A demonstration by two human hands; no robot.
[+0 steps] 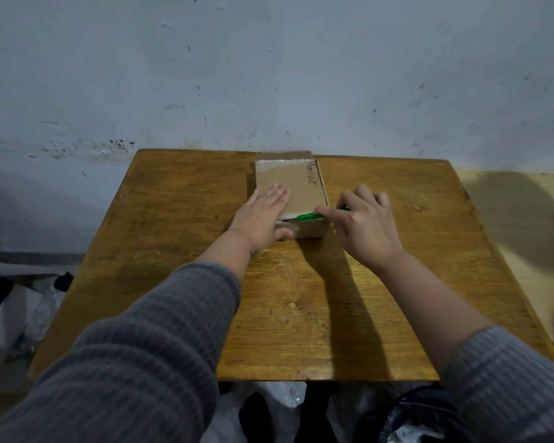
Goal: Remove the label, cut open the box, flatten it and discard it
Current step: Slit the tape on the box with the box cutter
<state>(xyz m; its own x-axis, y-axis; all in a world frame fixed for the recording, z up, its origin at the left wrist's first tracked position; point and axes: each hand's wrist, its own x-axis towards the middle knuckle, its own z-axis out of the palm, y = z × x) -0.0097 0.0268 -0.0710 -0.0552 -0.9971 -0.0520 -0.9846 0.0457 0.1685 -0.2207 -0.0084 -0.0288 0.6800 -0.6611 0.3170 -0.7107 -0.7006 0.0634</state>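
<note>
A small brown cardboard box [296,183] lies flat on the wooden table [179,251], near the far edge by the wall. Handwriting runs along its right side. My left hand [263,219] presses flat on the box's near left corner, fingers spread, thumb against the front side. My right hand [362,225] holds a green-handled cutter [311,216], its thin blade lying along the box's near top edge and pointing left. Clear tape shines along that edge.
A pale blue, marked wall [269,75] rises straight behind the table. A dark plastic bag [416,417] sits below the table's near edge at the right. White and grey clutter [10,298] lies on the floor at the left.
</note>
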